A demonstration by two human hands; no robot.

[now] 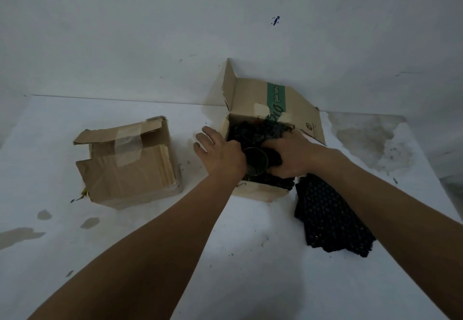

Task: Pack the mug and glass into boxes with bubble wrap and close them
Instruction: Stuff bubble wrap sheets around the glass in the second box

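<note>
Right fingers (271,145): curled down, digging into black bubble wrap (250,130), thumb clamping the same wad from the near side. The right hand (290,155) sits over the right half of the open box (258,190).

Left fingers (206,133): fairly straight, slightly apart, lying outside the box's left wall. Thumb hidden, so I can't tell if the left hand (220,155) grips the wall, the glass, or just rests.

Glass (255,160): clear, between the two hands, inside the open box near its front wall, touching the wrap on its right. Looks tipped toward the camera, rim facing up and near.

Wrap lines the box interior and spills over the near right corner onto the table (250,257).

Open box: far flap up, green printed stripe on it, leaning at the wall (175,31).

Taped box (127,167): well to the left, flaps folded down, clear tape across the top. Table white, stained in patches.
</note>
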